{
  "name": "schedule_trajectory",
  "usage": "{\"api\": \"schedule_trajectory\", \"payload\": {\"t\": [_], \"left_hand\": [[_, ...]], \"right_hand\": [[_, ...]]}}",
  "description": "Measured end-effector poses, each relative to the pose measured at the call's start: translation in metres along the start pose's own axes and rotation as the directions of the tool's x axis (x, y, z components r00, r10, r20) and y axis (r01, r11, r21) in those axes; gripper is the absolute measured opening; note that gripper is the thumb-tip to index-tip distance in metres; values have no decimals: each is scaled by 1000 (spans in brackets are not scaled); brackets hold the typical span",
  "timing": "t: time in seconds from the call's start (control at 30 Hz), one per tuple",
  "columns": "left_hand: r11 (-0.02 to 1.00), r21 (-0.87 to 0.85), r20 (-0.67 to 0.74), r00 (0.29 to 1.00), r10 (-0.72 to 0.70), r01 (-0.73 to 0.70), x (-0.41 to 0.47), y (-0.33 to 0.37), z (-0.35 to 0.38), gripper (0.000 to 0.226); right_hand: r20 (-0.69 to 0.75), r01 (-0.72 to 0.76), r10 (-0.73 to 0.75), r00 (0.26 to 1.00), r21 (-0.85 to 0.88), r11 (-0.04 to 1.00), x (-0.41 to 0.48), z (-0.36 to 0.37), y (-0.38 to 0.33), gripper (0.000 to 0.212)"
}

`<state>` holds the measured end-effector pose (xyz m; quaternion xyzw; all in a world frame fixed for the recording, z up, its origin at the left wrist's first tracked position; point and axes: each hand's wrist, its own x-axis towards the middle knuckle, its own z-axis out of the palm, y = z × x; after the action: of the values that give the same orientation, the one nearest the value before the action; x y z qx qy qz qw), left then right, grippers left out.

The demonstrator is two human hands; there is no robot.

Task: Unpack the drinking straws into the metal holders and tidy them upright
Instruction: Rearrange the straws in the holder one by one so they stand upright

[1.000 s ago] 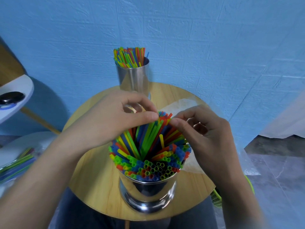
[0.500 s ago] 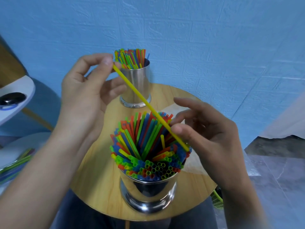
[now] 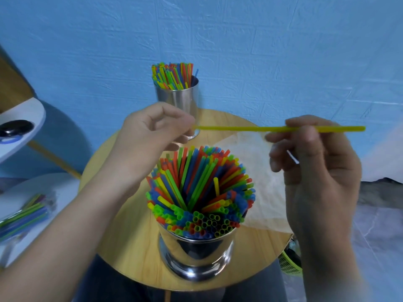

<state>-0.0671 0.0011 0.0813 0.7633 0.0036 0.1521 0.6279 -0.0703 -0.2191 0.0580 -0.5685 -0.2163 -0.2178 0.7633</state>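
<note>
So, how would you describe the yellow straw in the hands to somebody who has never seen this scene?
Find the round wooden table and the big metal holder at its near edge, packed with straws. Above that holder one yellow straw is held level by the left hand and the right hand. Every other straw stands in a holder or lies in a packet.

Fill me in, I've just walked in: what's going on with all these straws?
A person holds one yellow plastic straw level above the round wooden table, the left hand pinching one end, the right hand pinching farther along. Up close, the shiny metal holder is crammed with coloured straws, many leaning. A second metal holder behind is also filled.
</note>
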Motion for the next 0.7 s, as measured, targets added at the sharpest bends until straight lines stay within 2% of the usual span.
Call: {"api": "schedule_trajectory", "payload": {"t": [0.07,0.13,0.23,0.33,0.4,0.43,0.53,0.57,0.67,0.7], "left_hand": [[987,148,131,991,41,-61,0,-2,0,21],[955,275,315,949,20,-112,0,-2,-1,39],[908,404,491,864,-116,-108,1,3,0,58],[903,417,491,862,-125,-106,2,6,5,41],[911,399,461,882,-100,-105,2,6,7,28],[909,404,450,888,-98,-104,2,5,7,26],[904,416,441,891,-109,-96,2,4,7,23],[905,415,444,889,-111,-95,2,4,6,23],[906,410,454,885,-104,-104,0,6,7,22],[910,401,456,884,-100,-104,-1,6,7,21]], "right_hand": [[-92,25,-28,995,-38,999,2,-3,-1,23],[-113,27,-36,993,-86,996,4,-5,-4,26],[2,48,-49,999,-264,963,5,-4,-3,25],[174,39,51,983,-477,878,1,-2,4,18],[223,-13,154,963,-530,848,-2,-2,8,6],[217,-46,187,958,-528,848,-3,-2,9,9],[182,-80,197,963,-506,859,-3,-4,10,43],[187,-63,188,964,-528,847,-3,-4,11,43],[219,-2,177,959,-625,780,-2,-4,16,15],[216,-5,185,959,-638,770,-2,-3,17,16]]}}
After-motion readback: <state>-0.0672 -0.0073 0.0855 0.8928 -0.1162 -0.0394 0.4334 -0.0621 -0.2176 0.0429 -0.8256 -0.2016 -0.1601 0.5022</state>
